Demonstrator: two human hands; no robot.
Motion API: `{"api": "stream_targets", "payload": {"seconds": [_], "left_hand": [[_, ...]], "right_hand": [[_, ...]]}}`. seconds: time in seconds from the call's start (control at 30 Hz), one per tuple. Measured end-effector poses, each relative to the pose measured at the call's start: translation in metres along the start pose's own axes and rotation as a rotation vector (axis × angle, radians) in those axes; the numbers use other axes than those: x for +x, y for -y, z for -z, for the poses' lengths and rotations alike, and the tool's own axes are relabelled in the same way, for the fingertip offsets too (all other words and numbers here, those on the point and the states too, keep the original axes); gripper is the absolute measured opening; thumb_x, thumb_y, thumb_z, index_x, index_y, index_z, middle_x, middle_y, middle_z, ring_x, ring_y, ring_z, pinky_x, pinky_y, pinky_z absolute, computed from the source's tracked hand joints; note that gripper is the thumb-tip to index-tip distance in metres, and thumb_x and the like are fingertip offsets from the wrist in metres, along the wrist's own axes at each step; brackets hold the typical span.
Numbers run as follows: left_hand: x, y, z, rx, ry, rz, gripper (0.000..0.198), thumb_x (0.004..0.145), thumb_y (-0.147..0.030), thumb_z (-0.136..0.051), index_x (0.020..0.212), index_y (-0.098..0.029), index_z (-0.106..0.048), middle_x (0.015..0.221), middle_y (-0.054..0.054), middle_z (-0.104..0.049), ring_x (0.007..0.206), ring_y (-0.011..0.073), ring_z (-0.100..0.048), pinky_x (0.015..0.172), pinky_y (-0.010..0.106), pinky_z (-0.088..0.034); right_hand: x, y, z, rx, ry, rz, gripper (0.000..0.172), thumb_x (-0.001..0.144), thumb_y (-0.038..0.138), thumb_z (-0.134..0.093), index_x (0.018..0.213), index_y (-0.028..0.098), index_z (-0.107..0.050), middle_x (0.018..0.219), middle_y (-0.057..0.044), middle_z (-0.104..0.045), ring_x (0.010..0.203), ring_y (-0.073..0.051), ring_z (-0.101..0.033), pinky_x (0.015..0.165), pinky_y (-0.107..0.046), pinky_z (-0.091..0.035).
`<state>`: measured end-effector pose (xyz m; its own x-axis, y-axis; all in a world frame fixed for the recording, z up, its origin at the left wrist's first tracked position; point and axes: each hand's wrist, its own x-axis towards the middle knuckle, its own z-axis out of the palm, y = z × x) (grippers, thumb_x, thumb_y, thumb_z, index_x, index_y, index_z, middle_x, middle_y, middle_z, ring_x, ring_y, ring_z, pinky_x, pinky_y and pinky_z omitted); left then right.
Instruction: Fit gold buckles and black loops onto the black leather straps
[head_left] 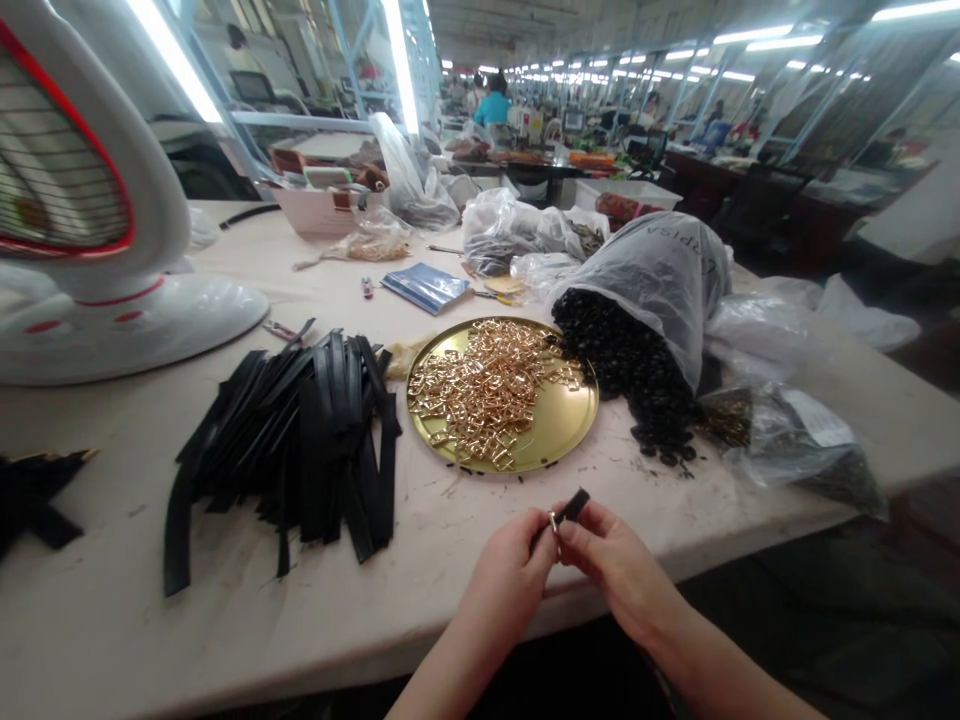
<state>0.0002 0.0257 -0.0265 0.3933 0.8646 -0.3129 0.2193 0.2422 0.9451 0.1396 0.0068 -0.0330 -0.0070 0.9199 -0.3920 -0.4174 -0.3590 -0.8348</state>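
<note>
Just above the table's front edge, my left hand and my right hand meet with their fingers pinched. Between them is a small gold buckle, held at my left fingertips. A short black strap sticks up from my right fingers beside the buckle. My fingers hide the rest of the strap, so I cannot tell how far it passes through. Beyond my hands, a round gold tray carries a heap of loose gold buckles. Many black straps lie piled to the left.
A plastic bag spills small black pieces right of the tray. Another clear bag lies near the right edge. A white fan stands at left. Behind the tray are a blue packet and a filled box.
</note>
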Motion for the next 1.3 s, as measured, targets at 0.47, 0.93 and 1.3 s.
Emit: {"api": "stream_targets", "payload": {"seconds": [0.47,0.93,1.3], "left_hand": [[-0.005,-0.011,-0.002,-0.303,0.066,0.114,0.023,0.077,-0.037,-0.052,0.071,-0.015,-0.048,0.063,-0.004,-0.052,0.043,0.0046,-0.039,0.043,0.018,-0.029],[0.005,0.01,-0.014,-0.292,-0.004,0.111,0.026,0.078,-0.039,-0.048,0.066,-0.016,-0.045,0.055,-0.005,-0.049,0.038,0.0038,-0.036,0.038,0.017,-0.026],[0.007,0.002,-0.016,-0.387,0.093,0.137,0.021,0.08,-0.034,-0.048,0.071,-0.014,-0.048,0.061,-0.003,-0.051,0.042,0.0036,-0.04,0.042,0.017,-0.03]], "right_hand": [[-0.006,0.008,-0.003,-0.385,-0.017,0.251,0.023,0.076,0.04,-0.058,0.069,0.017,-0.055,0.061,0.003,-0.05,0.06,-0.012,-0.045,0.058,-0.024,-0.036],[0.001,0.004,0.005,-0.767,-0.109,0.556,0.016,0.076,0.028,-0.055,0.063,0.019,-0.051,0.065,0.001,-0.047,0.065,-0.014,-0.045,0.062,-0.027,-0.035],[0.016,0.005,0.01,-0.04,0.058,-0.121,0.016,0.073,0.028,-0.055,0.063,0.016,-0.049,0.054,0.004,-0.045,0.048,-0.009,-0.04,0.048,-0.022,-0.031]]}}
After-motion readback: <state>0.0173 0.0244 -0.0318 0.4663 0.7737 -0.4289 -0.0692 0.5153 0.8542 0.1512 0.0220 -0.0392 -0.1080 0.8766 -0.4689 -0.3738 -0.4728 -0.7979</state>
